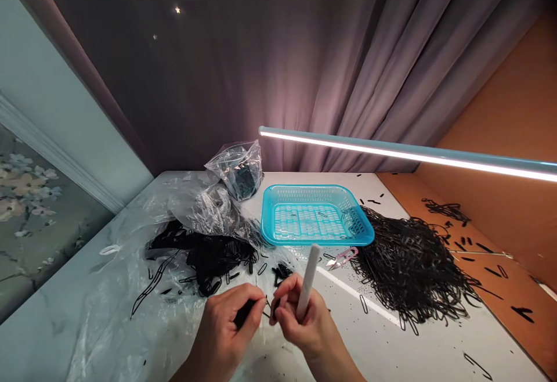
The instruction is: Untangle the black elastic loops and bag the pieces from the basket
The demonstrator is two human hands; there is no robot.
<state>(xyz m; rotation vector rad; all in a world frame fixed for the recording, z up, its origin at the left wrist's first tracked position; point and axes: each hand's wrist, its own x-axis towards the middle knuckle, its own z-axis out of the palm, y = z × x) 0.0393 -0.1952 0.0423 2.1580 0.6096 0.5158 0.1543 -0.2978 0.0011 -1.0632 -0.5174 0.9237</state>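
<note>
My left hand (230, 318) is closed in a pinch at the lower middle. Something dark shows between its thumb and fingers, too hidden to name. Close beside it, my right hand (311, 318) is wrapped round a white, flat-sided stick (308, 280) that points upward. The right fingertips are also pressed together near the left ones, and a thin dark piece shows by them. Just beyond the hands lie small black pieces (282, 273) and black loops. A heap of black strips (202, 260) lies on clear plastic sheeting to the left.
A blue plastic basket (317, 241) stands behind the hands, with pink-handled thread snips (343, 258) before it. A large pile of black loops (413, 271) spreads rightward. A clear bag (241, 176) sits at the back. A lit tube lamp (404, 152) crosses above the right side.
</note>
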